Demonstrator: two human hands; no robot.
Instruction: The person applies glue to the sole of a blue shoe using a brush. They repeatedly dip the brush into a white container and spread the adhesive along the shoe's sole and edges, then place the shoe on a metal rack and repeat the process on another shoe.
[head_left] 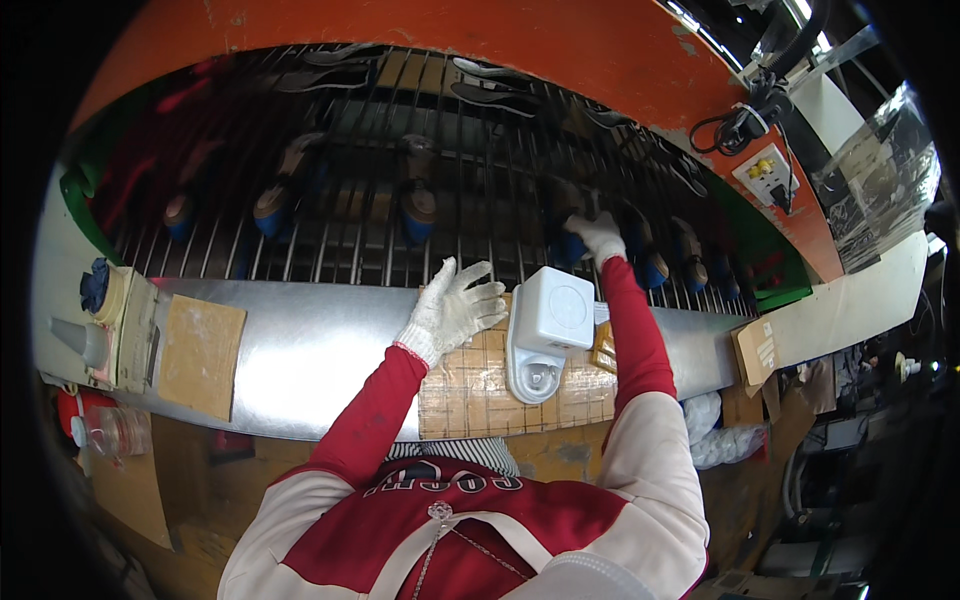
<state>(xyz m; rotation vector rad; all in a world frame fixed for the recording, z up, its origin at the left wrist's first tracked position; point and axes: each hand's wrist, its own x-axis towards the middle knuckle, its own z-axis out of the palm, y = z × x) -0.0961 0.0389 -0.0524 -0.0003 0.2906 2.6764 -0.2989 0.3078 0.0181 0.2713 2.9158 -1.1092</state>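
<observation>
My left hand (455, 308), in a white knit glove, is over the bench's back edge with its fingers spread and nothing in it. My right hand (598, 238), gloved the same way, reaches past the bench onto the rods. Its fingers close at the blue toe end of a dark shoe (569, 244); part of that shoe is in shadow. A white plastic dispenser-like device (556, 312) with a clear round cup stands between my forearms. It rests on a taped brown board (460, 395) on the metal bench.
Several blue-toed shoes (417, 205) lie on the metal rod conveyor (350, 240) beneath an orange housing (500, 22). Loose insole-like pieces (495, 97) lie farther back. A cardboard piece (200, 355) and a box with a tape roll (112, 298) are at left; an outlet (768, 178) at right.
</observation>
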